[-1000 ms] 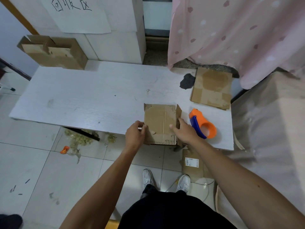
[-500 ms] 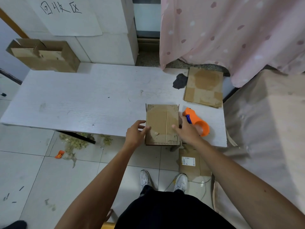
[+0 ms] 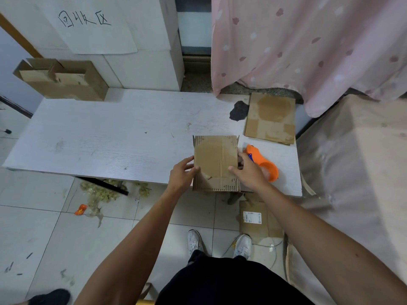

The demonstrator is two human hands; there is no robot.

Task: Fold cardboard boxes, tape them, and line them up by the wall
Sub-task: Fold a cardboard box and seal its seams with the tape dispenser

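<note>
Position: the box [image 3: 215,164] sits on the worktop [image 3: 110,137] at the front edge, towards the right front corner. Its top flaps are closed flat.

Left hand [image 3: 182,175]: thumb on the top face and fingers curved against the left side, gripping that edge.

Right hand [image 3: 248,170]: thumb on the top face and fingers curled down over the right side, clasping it.

Judgement: the two-sided grip keeps the flaps down and the box square so the seam can be taped.

The orange dispenser [image 3: 262,164] lies just beside the box, touching or nearly touching the right hand, and appears placed for a quick pick-up.

A flat sheet [image 3: 271,118] lies at the far right corner and looks like stock for folding. A brown carton [image 3: 63,82] stands at the far left corner against the wall, apparently the start of the line.

Not established:
- The right fingers are hidden behind the box side.
- The right hand covers part of the dispenser, so the tape roll cannot be seen.
- Whether the seam already carries tape cannot be told.
- The underside of the box is out of sight.
- Whether the box overhangs the front edge is unclear.
</note>
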